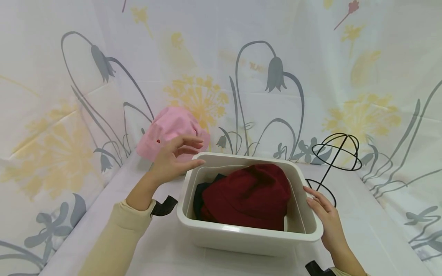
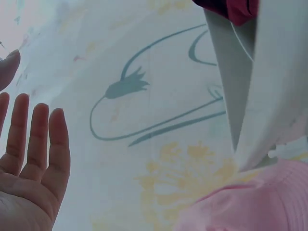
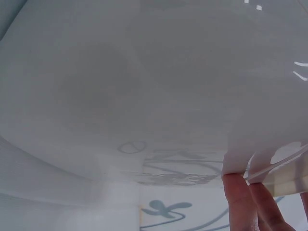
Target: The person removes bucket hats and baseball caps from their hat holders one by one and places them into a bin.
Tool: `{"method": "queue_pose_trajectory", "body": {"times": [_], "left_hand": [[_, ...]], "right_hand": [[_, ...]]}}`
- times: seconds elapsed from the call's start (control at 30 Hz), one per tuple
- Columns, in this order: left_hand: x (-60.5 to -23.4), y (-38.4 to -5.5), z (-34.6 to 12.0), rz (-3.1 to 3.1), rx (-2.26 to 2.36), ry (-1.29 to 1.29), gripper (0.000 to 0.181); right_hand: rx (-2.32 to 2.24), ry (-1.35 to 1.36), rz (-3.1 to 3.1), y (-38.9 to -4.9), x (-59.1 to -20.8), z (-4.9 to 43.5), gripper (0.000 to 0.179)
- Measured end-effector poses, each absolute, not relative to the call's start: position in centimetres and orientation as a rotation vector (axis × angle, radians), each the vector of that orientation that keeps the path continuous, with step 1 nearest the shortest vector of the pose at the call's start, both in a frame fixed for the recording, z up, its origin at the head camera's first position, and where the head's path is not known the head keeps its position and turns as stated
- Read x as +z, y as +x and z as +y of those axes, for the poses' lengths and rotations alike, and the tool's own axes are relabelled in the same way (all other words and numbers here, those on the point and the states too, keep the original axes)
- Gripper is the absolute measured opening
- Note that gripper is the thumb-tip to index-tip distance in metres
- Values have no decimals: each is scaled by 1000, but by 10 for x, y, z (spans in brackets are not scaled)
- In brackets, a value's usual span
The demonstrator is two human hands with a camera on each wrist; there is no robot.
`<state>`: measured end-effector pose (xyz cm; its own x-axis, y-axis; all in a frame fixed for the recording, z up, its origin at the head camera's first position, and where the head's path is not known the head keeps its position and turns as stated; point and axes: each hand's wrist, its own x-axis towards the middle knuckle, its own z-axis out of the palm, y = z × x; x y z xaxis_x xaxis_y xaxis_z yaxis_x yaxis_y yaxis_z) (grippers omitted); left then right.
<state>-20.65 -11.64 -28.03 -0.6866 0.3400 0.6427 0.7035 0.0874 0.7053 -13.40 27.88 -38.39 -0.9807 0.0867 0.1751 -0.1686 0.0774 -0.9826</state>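
Observation:
A white plastic bin [image 1: 241, 239] stands on the white-covered table. Inside it lies a dark red cloth hat [image 1: 246, 195], with a dark bluish-green cloth item [image 1: 199, 197] partly hidden beneath it. My left hand [image 1: 174, 155] is raised by the bin's far left corner, fingers apart and holding nothing; the left wrist view shows a gap between it and the bin. My right hand [image 1: 326, 216] touches the bin's right rim with nearly straight fingers. Close up, its fingertips [image 3: 236, 185] rest against the outside wall. Behind my left hand sits a pink bucket hat [image 1: 172, 124].
A black wire hat stand [image 1: 331, 165] stands behind the bin on the right, its base partly hidden by the bin. A white curtain [image 1: 214, 46] printed with grey and yellow flowers hangs behind the table [image 1: 155, 245] and along its sides.

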Motion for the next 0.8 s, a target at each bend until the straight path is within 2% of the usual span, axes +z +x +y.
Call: {"method": "queue_pose_trajectory", "body": {"times": [0.23, 0.6, 0.8], "left_hand": [[-292, -210, -128, -1953, -1573, -882, 43], [-293, -207, -140, -1925, -1477, -471, 30], [-302, -219, -150, -1933, -1421, -284, 29]], "right_hand": [[2010, 74, -2161, -134, -383, 278, 37], [2010, 51, -2159, -132, -383, 278, 37], [2014, 68, -2153, -133, -383, 278, 36]]}}
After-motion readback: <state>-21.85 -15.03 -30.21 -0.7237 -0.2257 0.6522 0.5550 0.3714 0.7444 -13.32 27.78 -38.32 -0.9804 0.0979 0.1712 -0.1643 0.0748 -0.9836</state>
